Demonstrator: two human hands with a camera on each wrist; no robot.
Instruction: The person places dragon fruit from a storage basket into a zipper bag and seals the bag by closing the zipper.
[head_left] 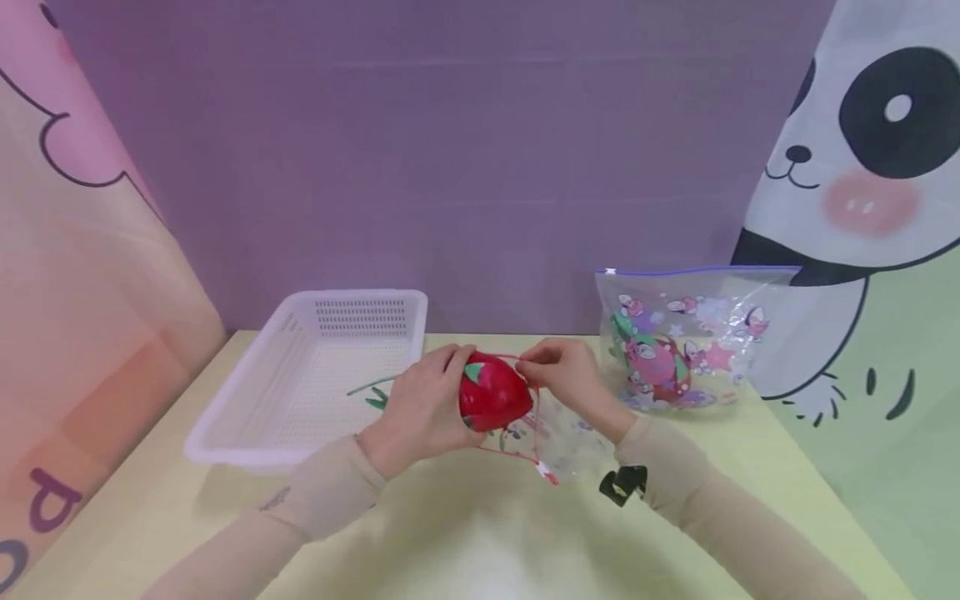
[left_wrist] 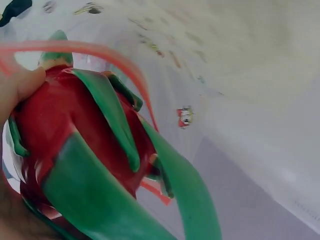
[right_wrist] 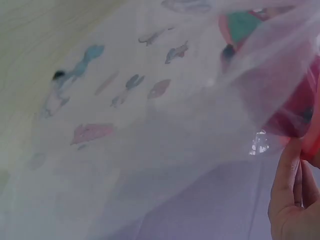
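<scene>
My left hand [head_left: 423,408] grips a red dragon fruit [head_left: 495,396] with long green scales, held above the front middle of the table. In the left wrist view the dragon fruit [left_wrist: 60,110] points toward the mouth of a clear printed zip bag [head_left: 577,437], whose red zip edge loops around it. My right hand [head_left: 566,375] pinches that red edge at the far right of the opening. In the right wrist view part of the fruit shows through the bag's film [right_wrist: 150,120]. A white and red slider [head_left: 547,472] hangs at the near corner of the edge.
A white plastic basket [head_left: 307,457] stands at the left of the table. At the right back a clear zip bag [head_left: 723,333] with a blue edge stands upright, a red and green item inside. Behind the table [head_left: 450,533] rises a purple backdrop [head_left: 480,167].
</scene>
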